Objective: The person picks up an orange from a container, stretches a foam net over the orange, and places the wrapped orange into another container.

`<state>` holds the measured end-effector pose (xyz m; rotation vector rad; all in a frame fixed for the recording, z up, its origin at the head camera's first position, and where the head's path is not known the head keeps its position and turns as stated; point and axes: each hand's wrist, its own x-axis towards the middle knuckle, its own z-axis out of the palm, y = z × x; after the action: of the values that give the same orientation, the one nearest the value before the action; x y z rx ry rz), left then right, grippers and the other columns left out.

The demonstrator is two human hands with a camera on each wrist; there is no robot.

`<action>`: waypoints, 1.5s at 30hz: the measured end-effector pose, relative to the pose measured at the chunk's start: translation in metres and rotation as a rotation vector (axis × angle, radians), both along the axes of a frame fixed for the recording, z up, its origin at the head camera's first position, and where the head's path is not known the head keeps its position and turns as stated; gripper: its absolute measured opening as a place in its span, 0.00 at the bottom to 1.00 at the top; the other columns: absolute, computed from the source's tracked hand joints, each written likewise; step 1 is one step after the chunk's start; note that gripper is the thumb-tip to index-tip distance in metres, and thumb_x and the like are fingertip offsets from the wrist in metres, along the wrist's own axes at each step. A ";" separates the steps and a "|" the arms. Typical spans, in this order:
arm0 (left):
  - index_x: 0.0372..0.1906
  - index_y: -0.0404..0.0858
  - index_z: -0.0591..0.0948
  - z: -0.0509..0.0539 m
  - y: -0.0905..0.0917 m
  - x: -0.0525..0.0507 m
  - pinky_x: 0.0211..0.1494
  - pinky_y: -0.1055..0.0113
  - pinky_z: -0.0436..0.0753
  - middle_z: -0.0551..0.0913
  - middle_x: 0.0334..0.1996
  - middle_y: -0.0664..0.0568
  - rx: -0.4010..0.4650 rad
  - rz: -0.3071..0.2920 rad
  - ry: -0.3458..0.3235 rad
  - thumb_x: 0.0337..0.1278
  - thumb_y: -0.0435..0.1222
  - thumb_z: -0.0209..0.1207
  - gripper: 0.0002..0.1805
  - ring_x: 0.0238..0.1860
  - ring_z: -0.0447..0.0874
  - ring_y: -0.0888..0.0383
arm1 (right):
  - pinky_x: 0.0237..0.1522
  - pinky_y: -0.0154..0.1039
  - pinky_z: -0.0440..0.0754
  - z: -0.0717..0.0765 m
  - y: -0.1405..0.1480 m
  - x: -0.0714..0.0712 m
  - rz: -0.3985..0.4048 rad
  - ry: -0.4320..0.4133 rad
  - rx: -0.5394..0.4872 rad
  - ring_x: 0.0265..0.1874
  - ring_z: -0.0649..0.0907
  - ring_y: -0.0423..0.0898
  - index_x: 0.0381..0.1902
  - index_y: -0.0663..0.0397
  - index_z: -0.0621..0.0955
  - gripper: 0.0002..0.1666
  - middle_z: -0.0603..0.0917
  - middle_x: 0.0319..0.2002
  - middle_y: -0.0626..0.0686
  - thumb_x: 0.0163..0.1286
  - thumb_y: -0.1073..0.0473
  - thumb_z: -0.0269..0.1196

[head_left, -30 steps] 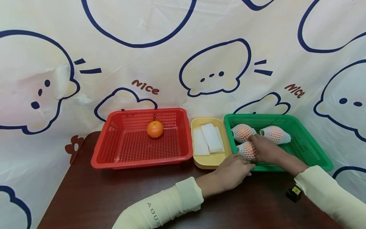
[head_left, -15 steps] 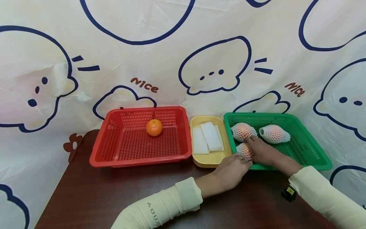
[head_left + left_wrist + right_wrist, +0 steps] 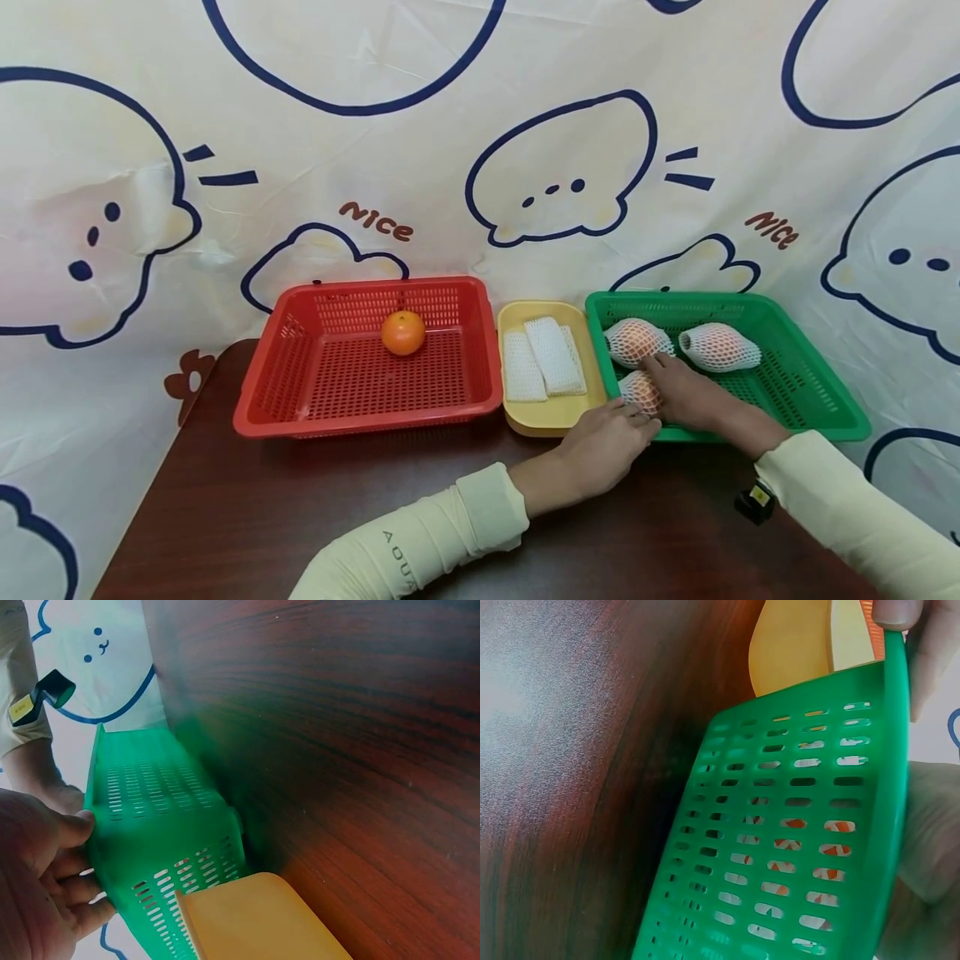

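In the head view, my right hand reaches into the green basket and grips an orange in a white foam net near its front left corner. My left hand lies at that corner, its fingers over the rim beside the same fruit. The left wrist view shows the thumb and loosely bent fingers of the left hand at the basket's edge. Two more net-wrapped fruits lie behind: one wrapped orange at the left, one wrapped fruit at the right. The right fingertips are hidden.
A yellow tray with several folded white foam nets stands left of the green basket. Farther left is a red basket holding one bare orange. All stand on a dark wooden table before a printed cloth.
The right hand and the wrapped orange have shifted very slightly to the left. The left hand stays at the basket corner, its fingers drawn in a little. The whole head view has tilted slightly.
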<state>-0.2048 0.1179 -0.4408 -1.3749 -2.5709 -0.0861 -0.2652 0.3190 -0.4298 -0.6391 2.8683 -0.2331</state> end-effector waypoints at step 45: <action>0.69 0.33 0.74 -0.018 -0.299 0.041 0.69 0.34 0.67 0.77 0.65 0.35 0.477 0.581 0.032 0.71 0.33 0.58 0.24 0.72 0.68 0.37 | 0.64 0.53 0.81 0.066 -0.181 -0.030 -0.009 -0.058 -0.357 0.67 0.75 0.53 0.70 0.51 0.69 0.37 0.73 0.67 0.54 0.71 0.42 0.66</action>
<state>-0.1636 -0.1809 -0.4587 -0.4435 -2.5759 -0.5278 -0.2957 0.1379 -0.3642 -0.6652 2.7943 -0.7640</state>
